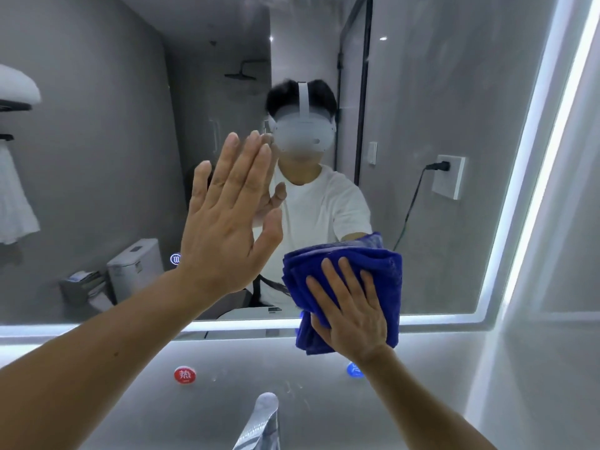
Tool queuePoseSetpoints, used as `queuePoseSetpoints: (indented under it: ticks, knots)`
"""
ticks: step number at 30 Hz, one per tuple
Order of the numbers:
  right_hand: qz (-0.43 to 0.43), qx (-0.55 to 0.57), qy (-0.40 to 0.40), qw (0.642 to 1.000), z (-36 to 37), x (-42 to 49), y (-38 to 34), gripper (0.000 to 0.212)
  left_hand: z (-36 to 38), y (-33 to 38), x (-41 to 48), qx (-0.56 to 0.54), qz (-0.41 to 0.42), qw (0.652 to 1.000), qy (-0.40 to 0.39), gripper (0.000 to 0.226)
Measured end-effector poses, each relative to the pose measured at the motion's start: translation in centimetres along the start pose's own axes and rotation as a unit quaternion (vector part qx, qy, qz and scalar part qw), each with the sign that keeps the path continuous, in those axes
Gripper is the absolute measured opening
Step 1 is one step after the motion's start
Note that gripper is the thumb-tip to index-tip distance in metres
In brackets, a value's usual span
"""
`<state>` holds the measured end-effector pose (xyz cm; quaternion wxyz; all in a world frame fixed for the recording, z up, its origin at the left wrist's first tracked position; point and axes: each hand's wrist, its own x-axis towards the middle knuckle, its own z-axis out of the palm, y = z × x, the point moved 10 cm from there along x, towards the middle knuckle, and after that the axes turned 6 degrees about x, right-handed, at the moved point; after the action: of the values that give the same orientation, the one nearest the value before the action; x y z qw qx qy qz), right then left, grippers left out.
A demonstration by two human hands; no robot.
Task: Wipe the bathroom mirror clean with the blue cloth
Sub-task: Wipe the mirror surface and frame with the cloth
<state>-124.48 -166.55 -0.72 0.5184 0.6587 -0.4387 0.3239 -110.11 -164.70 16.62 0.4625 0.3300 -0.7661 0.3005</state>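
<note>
The large bathroom mirror (113, 164) with a lit border fills the view. My left hand (227, 216) lies flat against the glass near its middle, fingers straight and pointing up. A folded blue cloth (367, 264) sits against the mirror's lower edge, right of centre, hanging a little below the lit strip. My right hand (350, 310) presses the cloth onto the glass with its fingers spread and straight. The cloth's lower left part is hidden under that hand.
A chrome faucet (263, 420) stands below at the bottom centre. A red round sticker (184, 375) and a blue one (354, 370) sit on the wall under the mirror. The grey wall (558, 319) closes in on the right. A toilet and towels show in the reflection.
</note>
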Motion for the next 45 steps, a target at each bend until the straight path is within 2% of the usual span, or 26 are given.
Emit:
queuePoseSetpoints:
  ticks: [3, 7, 13, 15, 17, 19, 20, 23, 25, 27, 30, 33, 36, 40, 45]
  knots:
    - [-0.023, -0.013, -0.009, 1.0, 0.0, -0.2, -0.4, 0.051, -0.2, 0.0, -0.6, 0.01, -0.003, 1.0, -0.002, 0.065]
    - [-0.199, -0.043, -0.086, 0.975, 1.5, -2.0, -2.9, 0.056, -0.8, -0.3, -0.8, 0.031, 0.011, 0.999, -0.005, 0.065]
    - [-0.337, -0.057, -0.141, 0.929, 0.5, 0.0, -1.9, 0.076, -2.2, -1.3, 0.9, 0.064, 0.02, 0.998, -0.001, 0.066]
    - [-0.35, -0.063, -0.148, 0.923, -0.5, 3.0, -0.2, 0.08, -2.3, -1.1, 1.6, 0.064, 0.024, 0.998, 0.005, 0.066]
    - [-0.273, -0.055, -0.106, 0.955, -2.6, 8.2, 2.5, 0.067, -2.3, -1.1, 2.2, 0.069, 0.022, 0.997, 0.009, 0.066]
    - [-0.12, -0.036, -0.008, 0.992, -5.4, 13.5, 6.1, 0.052, -1.9, -1.4, 2.4, 0.074, 0.01, 0.997, 0.007, 0.065]
    - [-0.035, -0.024, 0.041, 0.998, -6.7, 15.3, 7.7, 0.048, -1.6, -1.6, 2.2, 0.077, 0.002, 0.997, 0.005, 0.065]
    - [0.147, -0.001, 0.122, 0.982, -7.5, 16.4, 9.3, 0.047, -1.0, -2.1, 1.3, 0.072, -0.013, 0.997, 0.002, 0.065]
    - [0.185, 0.019, 0.123, 0.975, -6.2, 14.3, 7.4, 0.05, -0.6, -2.4, 0.6, 0.066, -0.011, 0.998, -0.003, 0.065]
    - [0.142, 0.041, 0.075, 0.986, -3.9, 11.1, 3.5, 0.053, -0.5, -2.7, 0.3, 0.064, -0.01, 0.998, -0.005, 0.066]
    - [0.023, 0.026, -0.037, 0.999, 0.2, 5.3, -3.0, 0.061, -0.9, -2.9, 0.5, 0.061, -0.01, 0.998, 0.0, 0.066]
    - [-0.06, 0.002, -0.118, 0.991, 2.7, 0.3, -6.7, 0.074, -1.6, -2.6, 0.6, 0.058, -0.004, 0.998, 0.0, 0.066]
    - [-0.152, -0.011, -0.169, 0.974, 3.2, -2.8, -7.3, 0.084, -2.5, -2.9, 0.4, 0.06, -0.003, 0.998, -0.004, 0.067]
    - [-0.225, -0.01, -0.155, 0.962, 1.5, -1.8, -4.4, 0.08, -3.2, -3.2, 0.8, 0.057, -0.01, 0.998, -0.002, 0.067]
    - [-0.206, 0.0, -0.083, 0.975, -2.3, 4.2, 2.4, 0.063, -3.1, -2.2, 1.8, 0.053, -0.003, 0.999, 0.0, 0.066]
